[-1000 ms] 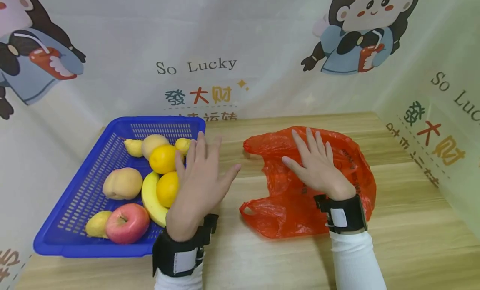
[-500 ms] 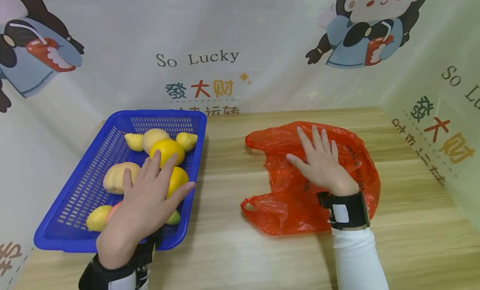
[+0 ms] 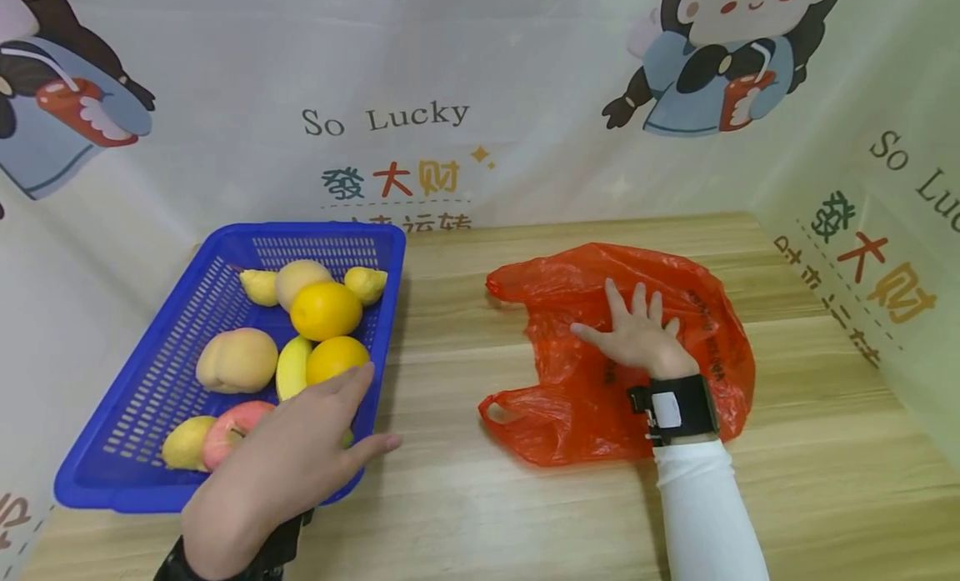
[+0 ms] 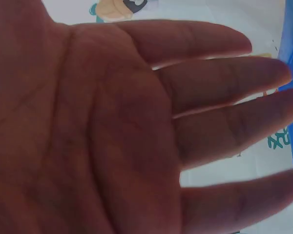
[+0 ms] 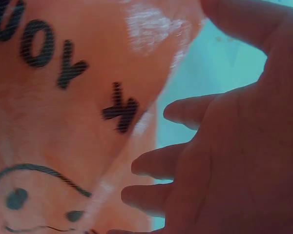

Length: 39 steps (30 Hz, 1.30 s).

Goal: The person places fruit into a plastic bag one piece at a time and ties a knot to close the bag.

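My left hand [image 3: 288, 452] is held over the front right corner of the blue plastic basket [image 3: 123, 414], fingers straight and holding nothing. In the left wrist view its palm [image 4: 122, 126] and spread fingers show. Beneath and beyond it lie a red apple [image 3: 236, 427], a banana [image 3: 291, 368] and two orange-yellow round fruits, one being the orange [image 3: 326, 310]. Over the red plastic bag [image 3: 555, 423], which lies flat on the table, my right hand [image 3: 637, 341] has its fingers spread. Whether it touches the bag I cannot tell. Printed letters show on the bag [image 5: 49, 117] beside that hand.
The basket also holds a peach [image 3: 238, 360], another pale round fruit [image 3: 302, 282] and several small yellow fruits, including one [image 3: 187, 442] by the apple. A bare strip of wooden table [image 3: 442, 348] separates basket and bag. Printed cloth [image 3: 540, 106] hangs behind and at the sides.
My left hand has moved left and toward me, from the basket's right side to its front corner. The right hand stays over the bag, slightly lower. Fruit and bag have not moved.
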### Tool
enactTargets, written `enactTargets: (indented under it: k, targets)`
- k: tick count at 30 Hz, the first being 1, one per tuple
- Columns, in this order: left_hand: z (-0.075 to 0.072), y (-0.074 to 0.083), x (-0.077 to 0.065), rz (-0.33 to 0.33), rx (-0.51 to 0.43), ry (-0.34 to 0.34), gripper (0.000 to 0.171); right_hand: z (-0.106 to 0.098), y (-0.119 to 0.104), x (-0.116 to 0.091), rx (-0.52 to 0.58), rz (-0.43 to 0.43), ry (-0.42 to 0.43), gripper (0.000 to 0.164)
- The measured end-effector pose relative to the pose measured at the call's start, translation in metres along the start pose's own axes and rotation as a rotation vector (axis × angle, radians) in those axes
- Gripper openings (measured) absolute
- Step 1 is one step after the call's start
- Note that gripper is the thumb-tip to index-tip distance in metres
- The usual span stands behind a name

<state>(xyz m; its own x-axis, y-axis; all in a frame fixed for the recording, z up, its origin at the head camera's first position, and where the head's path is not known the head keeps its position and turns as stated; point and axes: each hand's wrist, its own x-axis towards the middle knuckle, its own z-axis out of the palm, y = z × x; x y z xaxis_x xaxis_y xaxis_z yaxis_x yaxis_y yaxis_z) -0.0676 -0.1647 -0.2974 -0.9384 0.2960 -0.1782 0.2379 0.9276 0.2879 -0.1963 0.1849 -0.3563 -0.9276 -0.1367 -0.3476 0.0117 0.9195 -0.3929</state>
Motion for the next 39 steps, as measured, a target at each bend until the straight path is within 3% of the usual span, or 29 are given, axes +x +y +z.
enactTargets:
  k: [5, 12, 15, 20, 27, 36, 39]
  targets:
    - [0.016, 0.000, -0.010, -0.020, 0.025, -0.036, 0.086, 0.009, 0.007, 0.011, -0.013, 0.015, -0.046, 0.095]
    - [0.037, 0.003, -0.011, 0.011, -0.011, 0.007, 0.085, 0.016, 0.007, 0.019, -0.006, 0.025, -0.058, 0.095]
    - [0.041, 0.007, -0.006, 0.021, -0.009, 0.049, 0.077, 0.019, 0.003, 0.022, 0.006, 0.027, -0.048, 0.094]
    - [0.042, 0.013, 0.003, 0.024, 0.070, 0.083, 0.066, 0.026, -0.002, 0.028, 0.002, 0.035, -0.034, 0.092]
    - [0.044, 0.020, 0.010, 0.075, 0.126, 0.131, 0.065, 0.030, -0.003, 0.031, -0.003, 0.040, -0.013, 0.090]
    - [0.042, 0.035, 0.020, 0.064, 0.085, 0.061, 0.068, 0.032, -0.002, 0.034, -0.018, 0.050, 0.000, 0.090]
    - [0.045, 0.039, 0.023, 0.079, 0.100, 0.074, 0.070, 0.032, 0.002, 0.033, -0.020, 0.059, 0.010, 0.090]
